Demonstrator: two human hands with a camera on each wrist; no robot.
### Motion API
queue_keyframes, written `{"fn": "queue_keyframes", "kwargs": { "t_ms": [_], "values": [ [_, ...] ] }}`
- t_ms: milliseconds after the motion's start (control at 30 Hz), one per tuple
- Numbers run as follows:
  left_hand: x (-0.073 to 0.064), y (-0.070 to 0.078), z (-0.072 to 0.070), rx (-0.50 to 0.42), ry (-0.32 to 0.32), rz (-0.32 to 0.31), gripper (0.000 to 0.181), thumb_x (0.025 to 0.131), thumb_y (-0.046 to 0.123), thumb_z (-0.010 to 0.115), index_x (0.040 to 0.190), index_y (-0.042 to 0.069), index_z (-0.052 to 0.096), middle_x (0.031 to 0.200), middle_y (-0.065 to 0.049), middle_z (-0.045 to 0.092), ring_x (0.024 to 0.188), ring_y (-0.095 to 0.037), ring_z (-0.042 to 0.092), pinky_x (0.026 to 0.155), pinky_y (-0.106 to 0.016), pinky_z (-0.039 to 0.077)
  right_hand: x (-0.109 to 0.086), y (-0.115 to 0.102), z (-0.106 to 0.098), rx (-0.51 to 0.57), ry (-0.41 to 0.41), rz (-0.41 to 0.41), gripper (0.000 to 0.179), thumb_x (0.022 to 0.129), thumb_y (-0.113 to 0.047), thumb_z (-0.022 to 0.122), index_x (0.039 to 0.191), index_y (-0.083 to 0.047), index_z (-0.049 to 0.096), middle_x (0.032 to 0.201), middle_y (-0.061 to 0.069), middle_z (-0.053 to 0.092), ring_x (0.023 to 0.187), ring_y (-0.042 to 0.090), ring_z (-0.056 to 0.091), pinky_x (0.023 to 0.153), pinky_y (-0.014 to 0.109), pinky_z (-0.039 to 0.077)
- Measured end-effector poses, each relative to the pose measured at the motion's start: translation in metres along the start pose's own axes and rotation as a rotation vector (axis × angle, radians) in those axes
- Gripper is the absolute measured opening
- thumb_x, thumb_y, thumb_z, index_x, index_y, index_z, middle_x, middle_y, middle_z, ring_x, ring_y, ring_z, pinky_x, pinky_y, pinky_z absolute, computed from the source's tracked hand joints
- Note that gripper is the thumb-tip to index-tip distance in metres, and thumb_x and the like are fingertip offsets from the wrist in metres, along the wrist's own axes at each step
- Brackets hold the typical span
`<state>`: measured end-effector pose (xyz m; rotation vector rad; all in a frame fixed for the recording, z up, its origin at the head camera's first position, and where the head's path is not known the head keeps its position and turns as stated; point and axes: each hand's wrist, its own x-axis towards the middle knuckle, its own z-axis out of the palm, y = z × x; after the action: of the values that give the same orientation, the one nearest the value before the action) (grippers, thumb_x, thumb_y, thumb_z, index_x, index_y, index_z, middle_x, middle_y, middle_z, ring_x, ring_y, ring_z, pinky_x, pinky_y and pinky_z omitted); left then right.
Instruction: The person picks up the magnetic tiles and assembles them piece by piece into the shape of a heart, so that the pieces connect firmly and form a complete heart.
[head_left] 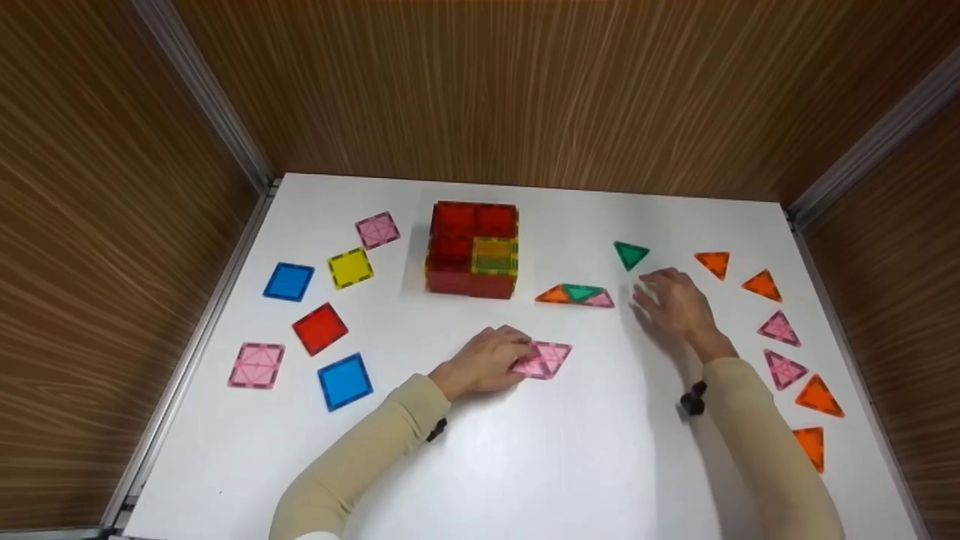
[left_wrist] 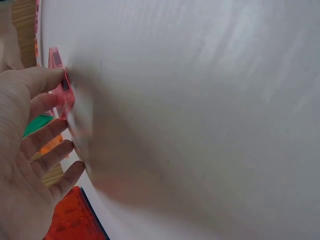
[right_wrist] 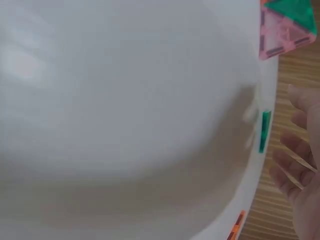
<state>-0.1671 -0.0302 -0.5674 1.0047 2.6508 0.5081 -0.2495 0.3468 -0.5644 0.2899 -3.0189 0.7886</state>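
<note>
Thumb and index finger of my left hand (head_left: pixel 486 361) pinch a pair of pink triangular magnetic tiles (head_left: pixel 553 358) joined in a slanted shape on the white table; the left wrist view shows the pink tile (left_wrist: pixel 62 95) edge-on, with the other fingers spread. My right hand (head_left: pixel 679 309) hovers with loosely bent fingers and nothing in them. Just beyond its fingertips lies a green triangle tile (head_left: pixel 631 255). Between the hands, an orange, green and pink triangle row (head_left: pixel 581 292) leans up from the table. Behind my left hand stands a red tile box (head_left: pixel 452 259).
A yellow-edged square (head_left: pixel 495 244) tops one corner of the box. Loose square tiles, including a red one (head_left: pixel 320 329) and a blue one (head_left: pixel 345 382), lie at left. Orange triangles (head_left: pixel 819 396) and pink triangles (head_left: pixel 780 328) line the right side. Wood-grain panels (head_left: pixel 525 97) enclose the table.
</note>
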Motion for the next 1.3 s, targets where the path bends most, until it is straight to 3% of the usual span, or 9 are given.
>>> {"fn": "queue_keyframes", "kwargs": {
  "t_ms": [167,267,433,633,800,933,1133,1300],
  "values": [
    [0.000,-0.001,0.000,-0.001,-0.004,-0.011,0.040,0.103,0.032,0.065,0.142,0.021,0.067,0.153,-0.002,0.060,0.146,-0.021,0.050,0.126,-0.052,0.038,0.036,0.004,0.002,-0.014,-0.115,0.164,0.055,0.104,-0.036,0.066,0.149,-0.008,0.055,0.155,0.022,0.048,0.140,0.044,0.046,0.119,0.068,0.039],
    [0.000,-0.001,0.000,0.001,-0.004,-0.010,0.041,0.103,0.032,0.065,0.143,0.022,0.066,0.154,-0.001,0.059,0.146,-0.020,0.050,0.126,-0.053,0.038,0.052,0.005,0.002,-0.033,-0.145,0.223,0.060,0.103,-0.038,0.066,0.153,-0.009,0.051,0.159,0.024,0.041,0.141,0.047,0.043,0.119,0.071,0.037],
    [0.002,0.001,0.002,-0.004,-0.021,-0.010,0.043,0.103,0.033,0.065,0.145,0.022,0.065,0.156,-0.001,0.057,0.148,-0.020,0.048,0.127,-0.052,0.037,0.067,0.006,0.001,-0.069,-0.169,0.237,0.065,0.103,-0.039,0.064,0.157,-0.008,0.046,0.164,0.026,0.037,0.143,0.049,0.040,0.120,0.071,0.035],
    [0.002,0.000,0.003,-0.017,-0.034,-0.016,0.044,0.104,0.034,0.064,0.146,0.021,0.064,0.158,-0.001,0.056,0.150,-0.021,0.047,0.128,-0.053,0.035,0.068,0.005,0.003,-0.069,-0.204,0.240,0.065,0.105,-0.038,0.062,0.160,-0.008,0.043,0.165,0.028,0.035,0.145,0.050,0.040,0.120,0.070,0.035],
    [0.002,-0.004,0.003,0.005,-0.003,-0.008,0.040,0.104,0.033,0.065,0.143,0.023,0.066,0.155,0.000,0.058,0.147,-0.020,0.049,0.126,-0.053,0.038,0.059,0.004,0.001,-0.029,-0.174,0.236,0.060,0.102,-0.035,0.067,0.151,-0.004,0.053,0.155,0.028,0.045,0.135,0.047,0.049,0.117,0.068,0.041],
    [0.001,-0.002,0.003,0.009,0.000,-0.014,0.040,0.104,0.033,0.065,0.142,0.023,0.067,0.155,0.000,0.059,0.146,-0.019,0.050,0.126,-0.054,0.038,0.041,0.007,-0.003,-0.038,-0.172,0.198,0.062,0.099,-0.036,0.072,0.148,-0.001,0.057,0.146,0.028,0.051,0.125,0.044,0.054,0.114,0.067,0.045],
    [0.001,-0.001,0.002,0.011,-0.006,-0.010,0.041,0.103,0.033,0.065,0.143,0.023,0.066,0.155,-0.001,0.058,0.146,-0.020,0.050,0.126,-0.052,0.039,-0.009,0.009,-0.002,-0.034,-0.131,0.131,0.059,0.097,-0.036,0.074,0.142,0.000,0.061,0.137,0.027,0.054,0.118,0.043,0.057,0.107,0.065,0.052],
    [0.000,-0.001,0.002,0.009,-0.010,-0.008,0.040,0.104,0.034,0.064,0.142,0.022,0.066,0.154,-0.001,0.059,0.146,-0.020,0.050,0.125,-0.051,0.040,-0.048,-0.003,-0.001,-0.018,-0.107,0.087,0.058,0.092,-0.032,0.080,0.137,0.001,0.065,0.129,0.025,0.059,0.112,0.040,0.060,0.102,0.062,0.056]
  ]
}}
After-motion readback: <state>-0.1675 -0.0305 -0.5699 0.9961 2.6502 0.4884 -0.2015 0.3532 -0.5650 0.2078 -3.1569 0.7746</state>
